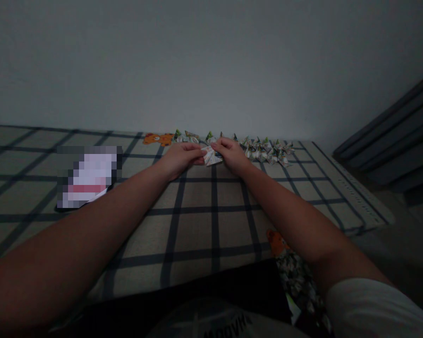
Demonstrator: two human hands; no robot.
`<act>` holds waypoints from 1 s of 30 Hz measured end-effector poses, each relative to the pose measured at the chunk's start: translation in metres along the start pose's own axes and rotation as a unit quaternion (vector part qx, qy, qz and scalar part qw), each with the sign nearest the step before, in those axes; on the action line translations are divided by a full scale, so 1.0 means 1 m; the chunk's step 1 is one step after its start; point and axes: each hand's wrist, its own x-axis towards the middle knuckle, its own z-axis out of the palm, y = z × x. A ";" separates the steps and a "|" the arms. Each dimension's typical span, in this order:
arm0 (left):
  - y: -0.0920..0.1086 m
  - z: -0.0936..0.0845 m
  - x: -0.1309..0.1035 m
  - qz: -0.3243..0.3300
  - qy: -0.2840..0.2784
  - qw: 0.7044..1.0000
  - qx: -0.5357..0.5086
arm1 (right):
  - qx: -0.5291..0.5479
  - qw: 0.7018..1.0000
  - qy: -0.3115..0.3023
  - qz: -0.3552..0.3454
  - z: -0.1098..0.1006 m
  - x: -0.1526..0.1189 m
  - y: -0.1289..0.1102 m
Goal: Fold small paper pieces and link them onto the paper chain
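Both hands meet over the checked cloth in the middle of the view. Between them is a small folded piece of printed paper (212, 157), white with darker print. My left hand (184, 158) pinches its left edge, and my right hand (231, 154) pinches its upper right part. Behind and to the right of my right hand stand several folded paper pieces (264, 151) in rows, with pointed tips. A few more lie behind my left hand, beside an orange animal-shaped piece (158, 139).
A lit phone (91, 176), its screen blurred, lies at the left on the checked cloth (197, 225). A pale wall rises behind. Near my right elbow is another orange figure (278, 241) with a heap of folded pieces (299, 277). Dark curtain-like folds (395, 136) are at right.
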 end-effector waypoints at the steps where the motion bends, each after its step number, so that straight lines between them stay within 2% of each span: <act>1: 0.000 0.000 0.000 -0.008 0.003 1.000 0.003 | 0.002 1.000 -0.005 0.002 0.000 0.000 0.000; 9: 0.001 0.000 -0.001 -0.013 -0.010 1.000 0.017 | 0.051 0.998 0.017 0.030 0.005 -0.002 -0.002; 18: -0.002 -0.002 0.002 -0.001 0.050 0.999 -0.002 | 0.070 0.994 0.074 0.035 0.001 0.003 0.006; 20: -0.004 -0.003 0.004 0.015 0.057 0.998 -0.019 | 0.075 0.994 0.064 0.042 0.002 0.002 0.005; 25: -0.006 -0.007 0.005 0.046 0.043 0.997 -0.040 | 0.049 0.997 -0.025 0.056 0.005 -0.002 0.001; 30: -0.006 -0.007 0.004 0.034 0.035 0.998 -0.031 | -0.024 0.999 -0.018 0.025 0.000 -0.005 -0.004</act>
